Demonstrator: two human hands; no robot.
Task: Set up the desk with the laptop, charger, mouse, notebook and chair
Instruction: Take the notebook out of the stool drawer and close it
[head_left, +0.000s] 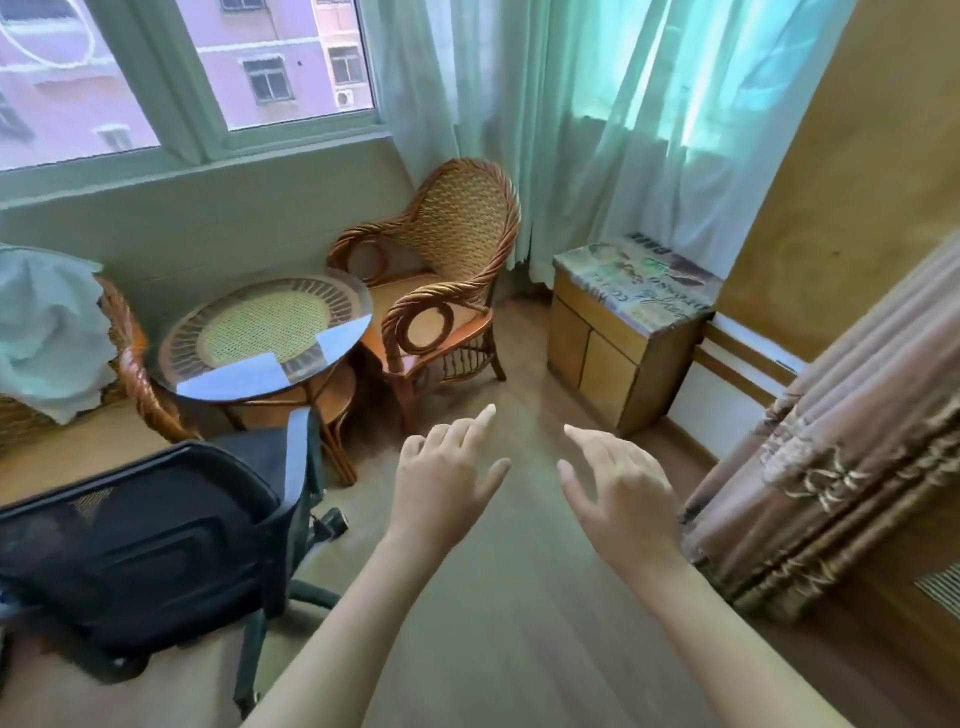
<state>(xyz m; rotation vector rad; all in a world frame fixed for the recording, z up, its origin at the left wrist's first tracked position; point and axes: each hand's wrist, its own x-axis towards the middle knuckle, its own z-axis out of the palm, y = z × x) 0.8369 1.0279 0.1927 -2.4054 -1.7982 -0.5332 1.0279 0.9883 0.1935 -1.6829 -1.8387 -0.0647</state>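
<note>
A black mesh office chair on castors stands at the lower left, its back towards me. My left hand hovers over the wooden floor to the right of the chair, fingers spread, holding nothing. My right hand is beside it, also spread and empty. Neither hand touches the chair. No laptop, charger, mouse, notebook or desk is in view.
A round glass-topped rattan table stands behind the office chair, with a rattan armchair to its right and another, draped in pale cloth, at the left. A small wooden cabinet sits under the curtains. A fringed bedspread hangs at the right.
</note>
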